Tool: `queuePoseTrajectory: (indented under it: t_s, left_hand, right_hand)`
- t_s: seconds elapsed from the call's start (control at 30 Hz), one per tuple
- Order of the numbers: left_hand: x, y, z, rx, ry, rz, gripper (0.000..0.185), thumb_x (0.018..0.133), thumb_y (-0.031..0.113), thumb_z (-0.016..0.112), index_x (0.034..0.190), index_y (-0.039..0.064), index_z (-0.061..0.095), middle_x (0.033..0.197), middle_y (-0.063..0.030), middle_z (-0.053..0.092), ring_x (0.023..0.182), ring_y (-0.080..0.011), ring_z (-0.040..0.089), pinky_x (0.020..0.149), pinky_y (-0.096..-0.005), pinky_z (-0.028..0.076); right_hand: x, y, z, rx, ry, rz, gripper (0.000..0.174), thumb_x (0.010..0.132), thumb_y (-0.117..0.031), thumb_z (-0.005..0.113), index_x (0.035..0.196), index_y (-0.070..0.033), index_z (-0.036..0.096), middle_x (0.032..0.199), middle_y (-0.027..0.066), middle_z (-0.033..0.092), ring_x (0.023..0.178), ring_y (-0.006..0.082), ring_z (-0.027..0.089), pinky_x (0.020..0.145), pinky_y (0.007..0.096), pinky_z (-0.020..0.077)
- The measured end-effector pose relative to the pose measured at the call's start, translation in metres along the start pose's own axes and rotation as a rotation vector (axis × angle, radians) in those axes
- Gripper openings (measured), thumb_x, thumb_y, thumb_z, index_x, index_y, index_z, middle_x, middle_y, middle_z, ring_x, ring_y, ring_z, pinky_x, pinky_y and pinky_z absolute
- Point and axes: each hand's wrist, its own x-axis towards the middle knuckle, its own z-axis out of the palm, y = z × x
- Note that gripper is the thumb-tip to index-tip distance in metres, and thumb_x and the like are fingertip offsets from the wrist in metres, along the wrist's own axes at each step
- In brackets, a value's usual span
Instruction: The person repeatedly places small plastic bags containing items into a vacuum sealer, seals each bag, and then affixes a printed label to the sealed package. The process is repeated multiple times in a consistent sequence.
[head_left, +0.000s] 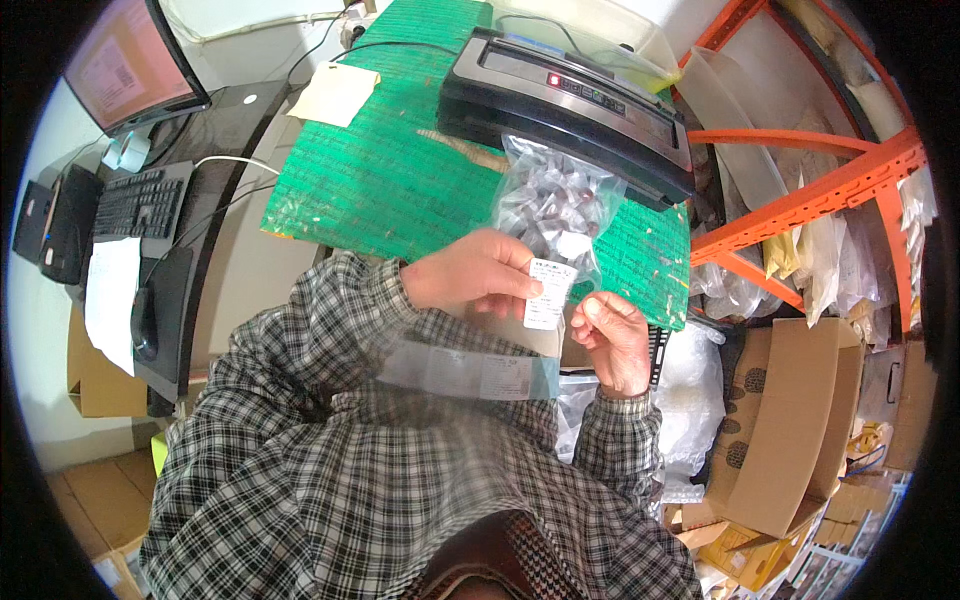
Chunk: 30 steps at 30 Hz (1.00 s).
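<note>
My left hand (480, 270) holds a small white printed label (550, 294) by its left side, between thumb and fingers. Just right of the label is my right hand (613, 337), its thumb and index fingertip pinched together; whether anything thin lies between them cannot be told. Below both hands hangs a translucent strip of printed labels (480, 375) across my lap. Beyond them, a clear plastic bag (559, 199) filled with small dark wrapped pieces lies on the green table (360, 187). The bag's far end meets the front of a black and silver vacuum sealer (570, 112) with a lit red display.
A yellowish paper (336, 94) lies on the table's far left. Further left stand a monitor (131, 64), a keyboard (142, 202) and a mouse (144, 322). Orange metal shelving (817, 199) with plastic bags rises at the right, above an open cardboard box (787, 420).
</note>
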Motion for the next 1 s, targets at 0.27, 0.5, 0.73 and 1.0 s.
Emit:
queuePoseTrajectory:
  t_s: [0.27,0.5,0.73,1.0]
  left_hand:
    - [0.036,0.027,-0.031,0.062,-0.060,0.044,0.022,0.086,0.023,0.062,0.076,0.003,0.061,0.064,-0.0008,0.061,0.052,-0.0039,0.051,0.045,-0.0180,0.036]
    - [0.069,0.030,-0.056,0.370,0.107,-0.019,0.029,0.082,0.027,0.065,0.066,0.003,0.061,0.058,-0.0009,0.059,0.048,-0.0040,0.048,0.042,-0.0200,0.034]
    - [0.108,0.045,-0.077,0.581,0.180,-0.126,0.038,0.074,0.030,0.069,0.053,0.000,0.060,0.051,-0.0058,0.058,0.041,-0.0100,0.046,0.038,-0.0248,0.032]
    - [0.089,0.030,-0.106,0.877,0.403,-0.326,0.044,0.076,0.038,0.066,0.053,0.002,0.060,0.052,-0.0077,0.058,0.048,-0.0159,0.057,0.045,-0.0293,0.044]
  right_hand:
    - [0.041,-0.011,-0.002,0.092,-0.032,-0.032,0.012,0.086,-0.014,0.063,0.088,-0.002,0.061,0.072,0.0003,0.060,0.058,0.0052,0.048,0.052,0.0177,0.0360]
    - [0.079,-0.030,-0.007,-0.217,0.087,-0.115,0.013,0.082,-0.013,0.068,0.077,-0.003,0.062,0.064,-0.0020,0.055,0.051,0.0025,0.041,0.045,0.0176,0.0289]
    - [0.128,-0.038,-0.010,-0.502,0.167,-0.175,0.028,0.077,-0.023,0.073,0.065,-0.002,0.059,0.055,-0.0001,0.054,0.048,0.0055,0.045,0.044,0.0201,0.0332]
    - [0.126,-0.037,-0.039,-1.163,0.310,-0.087,0.046,0.076,-0.044,0.067,0.065,0.000,0.061,0.059,0.0142,0.060,0.057,0.0247,0.060,0.056,0.0366,0.0458]
